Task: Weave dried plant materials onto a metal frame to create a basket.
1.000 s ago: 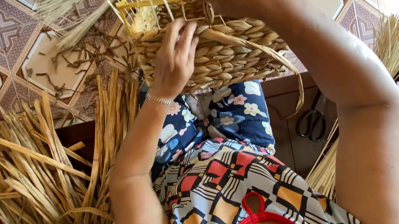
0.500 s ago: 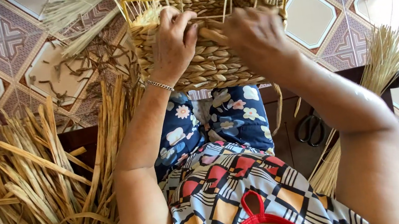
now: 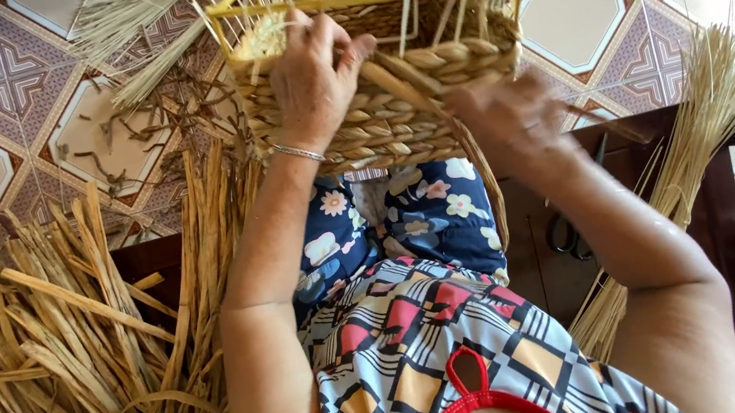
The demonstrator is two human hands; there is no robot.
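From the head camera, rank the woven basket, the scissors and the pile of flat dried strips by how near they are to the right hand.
1. Woven basket: just above the right hand, touching it.
2. Scissors: below it, on the dark wooden seat.
3. Pile of flat dried strips: far off at the person's left.

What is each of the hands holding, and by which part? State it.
Left hand grips the basket by its woven front wall near the rim. Right hand pinches a fibre strand at the wall's lower right.

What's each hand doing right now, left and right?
Left hand: closed on the woven basket, fingers pressing its rim.
Right hand: closed, pulling a woven strand at the basket's side.
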